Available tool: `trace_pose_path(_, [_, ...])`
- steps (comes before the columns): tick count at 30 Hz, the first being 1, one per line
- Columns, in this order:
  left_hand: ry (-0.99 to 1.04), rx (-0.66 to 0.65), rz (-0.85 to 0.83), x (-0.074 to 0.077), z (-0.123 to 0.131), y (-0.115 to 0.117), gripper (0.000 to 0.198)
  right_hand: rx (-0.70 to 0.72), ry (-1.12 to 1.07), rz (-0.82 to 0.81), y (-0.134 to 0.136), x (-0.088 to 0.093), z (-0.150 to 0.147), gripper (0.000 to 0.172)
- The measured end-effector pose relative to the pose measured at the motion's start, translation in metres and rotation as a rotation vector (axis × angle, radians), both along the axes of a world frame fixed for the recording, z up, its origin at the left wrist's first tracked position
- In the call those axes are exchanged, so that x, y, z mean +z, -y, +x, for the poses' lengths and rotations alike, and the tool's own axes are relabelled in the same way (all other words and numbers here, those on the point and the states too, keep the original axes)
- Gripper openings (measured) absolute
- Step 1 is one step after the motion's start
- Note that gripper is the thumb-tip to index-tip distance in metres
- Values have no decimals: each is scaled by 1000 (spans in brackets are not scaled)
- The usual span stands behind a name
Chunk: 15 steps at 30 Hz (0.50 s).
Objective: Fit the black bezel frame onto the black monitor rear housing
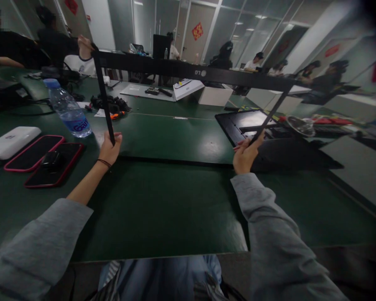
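A thin black monitor bezel [163, 66], a hollow rectangular frame with an upside-down LG logo on its far bar, is held up in front of me at a slant. My left hand [110, 149] is closed around its left side bar. On the opposite bar, my right hand [247, 154] grips with the fingers wrapped round it. The near bar runs low over the green table; I cannot tell whether it touches. Beyond my right hand lies a black monitor panel [291, 146], flat on the table and partly hidden by the bezel's right bar.
At left stand a water bottle [69, 109], a white power bank [14, 142] and two phones, with a small black object [52, 160] on one phone. Black cables [111, 104] bunch behind the bezel. White boxes [215, 94] stand farther back. Several people sit around the room.
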State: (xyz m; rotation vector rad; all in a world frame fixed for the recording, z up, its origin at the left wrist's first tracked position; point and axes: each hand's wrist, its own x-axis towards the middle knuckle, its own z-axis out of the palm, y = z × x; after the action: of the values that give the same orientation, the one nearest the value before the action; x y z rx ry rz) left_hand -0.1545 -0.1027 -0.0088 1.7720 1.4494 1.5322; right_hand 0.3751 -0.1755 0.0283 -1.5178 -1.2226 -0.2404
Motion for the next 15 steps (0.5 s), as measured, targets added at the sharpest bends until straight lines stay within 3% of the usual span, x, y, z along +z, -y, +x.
trace_pose_path(6, [-61,-7,-135,6,8,8,51,-56,71,-208,-4,-16,10,57])
trace_pose_path(11, [-158,13,-324,7,5,3,30,-32,43,-439,-10,-25,20,47])
trace_pose_path(15, [-133,2,-299,10,8,4,20,-66,63,-409,-11,-26,21,45])
